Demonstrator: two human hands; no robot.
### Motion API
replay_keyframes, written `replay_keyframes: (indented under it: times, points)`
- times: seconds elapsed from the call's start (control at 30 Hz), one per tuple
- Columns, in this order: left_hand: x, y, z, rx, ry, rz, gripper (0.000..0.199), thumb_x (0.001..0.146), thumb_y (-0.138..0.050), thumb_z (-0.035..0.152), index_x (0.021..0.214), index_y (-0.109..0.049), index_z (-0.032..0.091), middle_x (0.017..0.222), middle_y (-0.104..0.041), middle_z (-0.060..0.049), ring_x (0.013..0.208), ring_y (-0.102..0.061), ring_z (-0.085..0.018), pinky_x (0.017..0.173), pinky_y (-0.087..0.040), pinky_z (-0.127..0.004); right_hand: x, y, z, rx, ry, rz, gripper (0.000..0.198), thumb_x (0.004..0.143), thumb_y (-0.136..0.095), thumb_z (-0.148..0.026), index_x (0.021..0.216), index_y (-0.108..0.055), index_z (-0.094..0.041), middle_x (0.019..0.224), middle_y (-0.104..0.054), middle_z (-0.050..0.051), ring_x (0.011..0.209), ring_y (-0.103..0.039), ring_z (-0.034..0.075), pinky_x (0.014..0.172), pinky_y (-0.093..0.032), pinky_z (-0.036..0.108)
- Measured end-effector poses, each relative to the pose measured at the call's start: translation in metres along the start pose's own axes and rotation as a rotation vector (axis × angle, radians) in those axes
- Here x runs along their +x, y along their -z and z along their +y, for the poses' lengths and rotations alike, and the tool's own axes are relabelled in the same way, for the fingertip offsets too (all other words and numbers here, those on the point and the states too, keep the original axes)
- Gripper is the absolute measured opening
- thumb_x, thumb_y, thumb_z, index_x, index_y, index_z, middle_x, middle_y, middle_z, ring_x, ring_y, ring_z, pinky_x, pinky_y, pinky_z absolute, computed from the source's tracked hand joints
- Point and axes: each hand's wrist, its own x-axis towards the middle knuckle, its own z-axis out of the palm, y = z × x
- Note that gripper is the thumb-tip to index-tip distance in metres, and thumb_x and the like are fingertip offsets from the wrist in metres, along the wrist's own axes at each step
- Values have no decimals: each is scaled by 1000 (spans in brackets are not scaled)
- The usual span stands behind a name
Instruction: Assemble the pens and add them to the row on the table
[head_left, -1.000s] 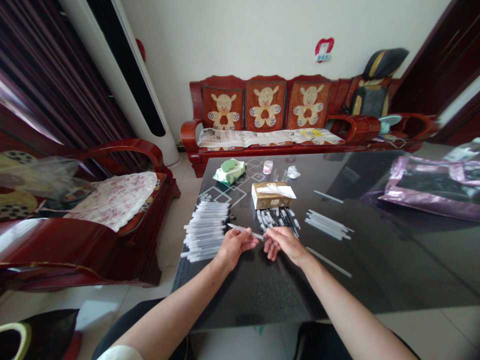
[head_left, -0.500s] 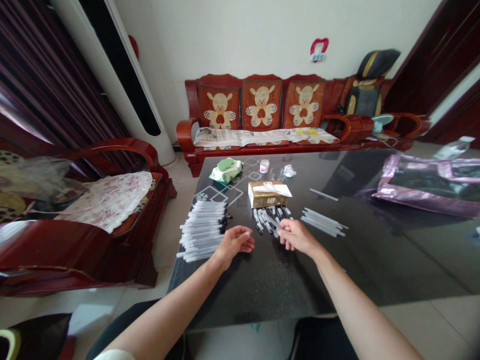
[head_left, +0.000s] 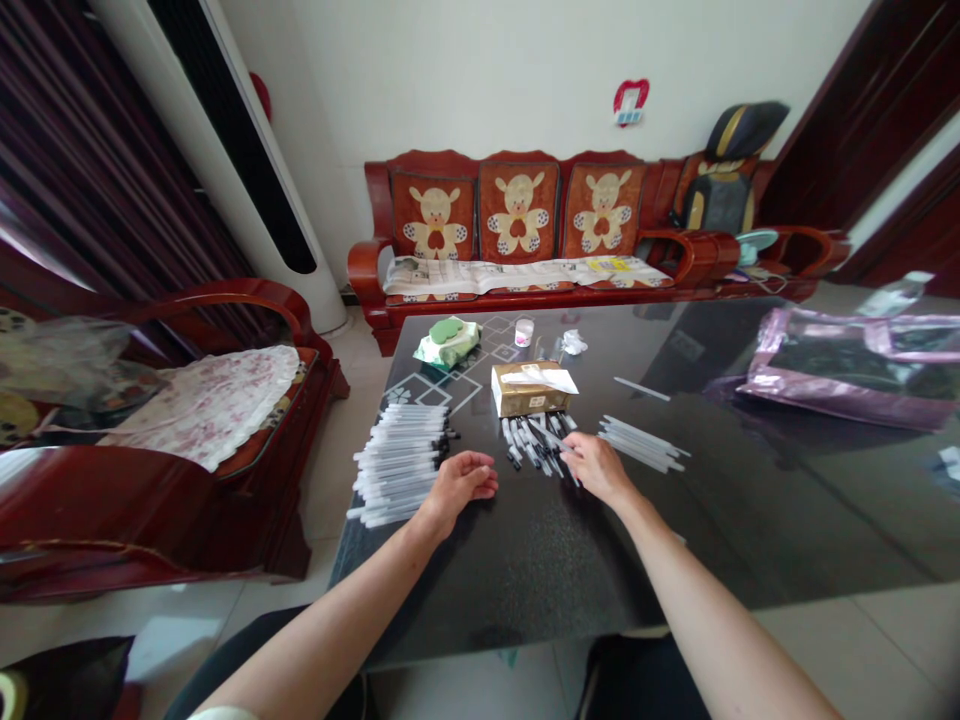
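My right hand [head_left: 596, 465] is closed on a translucent pen barrel [head_left: 553, 434], which points up and left over the pile of pen caps [head_left: 525, 445]. The caps are black and clear, heaped against the front of a tissue box. My left hand [head_left: 463, 487] rests at the table with its fingers loosely stretched and nothing visible in them. Beside it on the left lies a broad stack of pens [head_left: 397, 465] with clear barrels and dark ends. To the right of my right hand is a smaller row of pen barrels [head_left: 641, 443].
The gold tissue box [head_left: 525, 402] stands behind the caps. Farther back are a green wipes pack [head_left: 448, 345], a small white cup [head_left: 524, 332] and crumpled tissue [head_left: 574, 342]. One loose barrel [head_left: 642, 389] lies right, and a pink-edged clear bag [head_left: 847, 370] sits farther right.
My right hand has shifted slightly up over the caps with the pen barrel, its fingers now more hidden. My left hand has barely moved. The whole view has shifted a little.
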Motion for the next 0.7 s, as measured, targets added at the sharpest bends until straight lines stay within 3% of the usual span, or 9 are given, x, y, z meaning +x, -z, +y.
replay_keyframes:
  times: [0.13,0.33,0.43,0.57,0.63,0.7]
  points:
    - [-1,1,1,1,-4,-5,25,71,-70,22,90,-59,10,77,-67,-10,64,-65,-14,62,-53,-26,5,-4,-5,-135,21,62,11,80,-51,-24,82,-62,-22,73,-68,3,71,-63,18,58,-35,23]
    - [0,1,3,-19,-15,-11,24,71,-70,23,90,-60,10,78,-67,-10,64,-64,-14,62,-52,-26,6,1,-4,-31,23,44,13,80,-49,-25,77,-61,-20,66,-66,3,63,-61,16,54,-36,22]
    - [-1,0,4,-31,-32,-12,26,72,-70,26,91,-62,10,79,-67,-9,65,-64,-14,63,-52,-26,1,0,-13,218,-3,-52,18,83,-45,-30,75,-57,-19,55,-61,0,46,-55,12,46,-35,20]
    - [-3,-4,2,-29,-47,-55,35,73,-70,32,100,-63,10,85,-67,-10,70,-64,-14,68,-52,-27,-16,-11,-43,554,39,-298,23,87,-39,-36,78,-51,-19,56,-61,-2,35,-49,10,37,-32,18]
    - [-4,-5,0,-22,-51,-69,38,73,-70,33,102,-63,10,88,-67,-11,72,-64,-15,68,-52,-27,-22,-16,-56,587,101,-408,23,87,-39,-36,77,-50,-19,55,-61,-3,35,-49,9,36,-32,18]
    - [-3,-5,-2,-15,-54,-52,39,71,-71,34,101,-63,10,88,-67,-11,71,-64,-15,68,-52,-27,-22,-18,-59,528,116,-361,24,88,-38,-36,78,-51,-19,55,-60,-3,36,-48,9,38,-33,19]
